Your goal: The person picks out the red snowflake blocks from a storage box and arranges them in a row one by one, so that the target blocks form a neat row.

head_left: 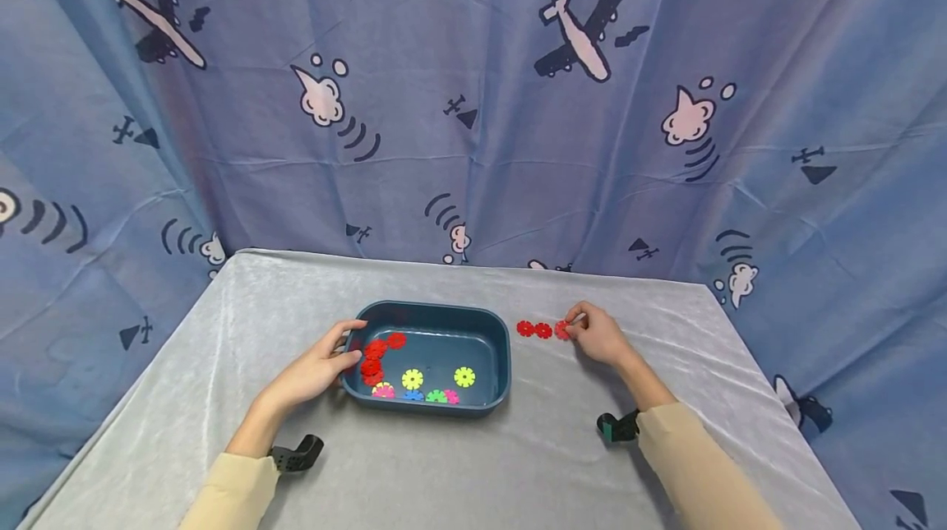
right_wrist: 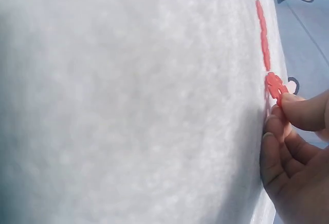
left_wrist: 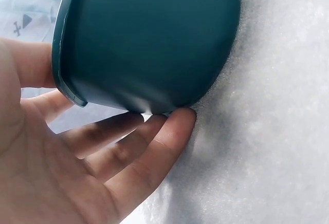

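Observation:
A dark teal bin (head_left: pixel 436 410) stands on the table, holding red, yellow, green, blue and pink flower-shaped discs. My left hand (head_left: pixel 314 367) grips the bin's left end, thumb over the rim; in the left wrist view the fingers of that hand (left_wrist: pixel 103 157) lie against the bin's outer wall (left_wrist: pixel 149 39). To the right of the bin, my right hand (head_left: pixel 601 337) pinches a red disc (head_left: pixel 562 330) between thumb and finger. That disc (right_wrist: pixel 276 86) is tilted in the right wrist view, at the end of a row of red discs (right_wrist: pixel 263 36) lying flat.
A pale grey cloth (head_left: pixel 444 472) covers the table. Blue curtains (head_left: pixel 414 103) with printed planes and clouds rise behind the table and at both sides. A black strap mount sits at each wrist.

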`<state>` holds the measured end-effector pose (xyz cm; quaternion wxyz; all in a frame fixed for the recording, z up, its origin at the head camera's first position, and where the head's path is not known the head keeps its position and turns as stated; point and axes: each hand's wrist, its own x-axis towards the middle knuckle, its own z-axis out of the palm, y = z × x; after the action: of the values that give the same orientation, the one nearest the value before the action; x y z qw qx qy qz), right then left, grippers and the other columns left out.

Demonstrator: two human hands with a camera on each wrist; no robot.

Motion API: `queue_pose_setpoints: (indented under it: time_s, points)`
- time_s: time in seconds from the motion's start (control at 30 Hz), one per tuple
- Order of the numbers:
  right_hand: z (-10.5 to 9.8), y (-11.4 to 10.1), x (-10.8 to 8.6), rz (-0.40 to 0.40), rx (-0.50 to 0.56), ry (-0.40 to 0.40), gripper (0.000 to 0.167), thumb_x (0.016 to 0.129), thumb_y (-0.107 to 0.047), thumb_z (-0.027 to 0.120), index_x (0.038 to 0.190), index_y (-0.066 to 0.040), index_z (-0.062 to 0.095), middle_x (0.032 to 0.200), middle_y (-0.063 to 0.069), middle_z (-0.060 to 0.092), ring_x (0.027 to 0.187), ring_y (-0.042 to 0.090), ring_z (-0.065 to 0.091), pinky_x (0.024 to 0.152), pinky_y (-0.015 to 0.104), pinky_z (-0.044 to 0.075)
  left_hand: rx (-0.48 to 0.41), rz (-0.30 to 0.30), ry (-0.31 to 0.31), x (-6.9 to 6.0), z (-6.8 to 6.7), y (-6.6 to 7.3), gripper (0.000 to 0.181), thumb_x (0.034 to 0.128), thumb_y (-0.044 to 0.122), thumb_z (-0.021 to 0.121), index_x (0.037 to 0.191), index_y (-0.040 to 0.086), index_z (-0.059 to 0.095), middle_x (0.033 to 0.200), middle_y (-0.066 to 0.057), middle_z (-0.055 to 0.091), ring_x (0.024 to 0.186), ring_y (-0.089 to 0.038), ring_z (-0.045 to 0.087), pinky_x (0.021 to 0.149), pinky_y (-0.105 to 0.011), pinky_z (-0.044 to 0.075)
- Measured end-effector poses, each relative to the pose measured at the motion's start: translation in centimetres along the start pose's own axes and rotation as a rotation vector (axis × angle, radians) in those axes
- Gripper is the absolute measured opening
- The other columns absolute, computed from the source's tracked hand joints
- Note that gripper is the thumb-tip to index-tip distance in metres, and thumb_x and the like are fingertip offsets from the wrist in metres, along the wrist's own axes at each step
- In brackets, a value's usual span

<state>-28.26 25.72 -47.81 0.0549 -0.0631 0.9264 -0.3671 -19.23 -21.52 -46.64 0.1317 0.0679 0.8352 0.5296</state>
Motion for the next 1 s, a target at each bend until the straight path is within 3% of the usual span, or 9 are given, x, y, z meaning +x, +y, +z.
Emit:
queue_pose_setpoints:
  time_s: [0.5,0.73,1.0]
  points:
    - [-0.1,0.0,0.4,-0.022,-0.149,-0.069,0.006,0.101,-0.006,0.058,0.107,-0.005,0.058,0.087,0.010,0.057,0.075,0.023,0.050,0.069,0.037,0.040,-0.004,0.008,-0.004,0.0,0.1,-0.3,0.053,0.1043,0.018,0.057,0.154,0.013,0.037,0.145,-0.027,0.042,0.105,-0.030,0.058,0.070,-0.036,0.049]
    - [-0.1,-0.4,0.3,-0.001,-0.142,-0.034,0.008,0.101,-0.008,0.059,0.109,-0.004,0.058,0.086,0.009,0.058,0.075,0.023,0.051,0.068,0.037,0.041,0.008,0.007,0.001,0.0,0.0,-0.2,0.053,0.1048,0.016,0.056,0.154,0.013,0.036,0.146,-0.028,0.042,0.106,-0.030,0.058,0.073,-0.036,0.050]
    - [-0.2,-3.0,0.0,-0.067,-0.121,0.000,0.011,0.102,-0.013,0.060,0.108,-0.003,0.060,0.083,0.009,0.061,0.069,0.020,0.054,0.066,0.036,0.044,0.002,0.003,0.000,0.0,0.0,-0.1,0.053,0.1047,0.016,0.055,0.154,0.013,0.036,0.147,-0.028,0.041,0.108,-0.031,0.058,0.074,-0.036,0.050]
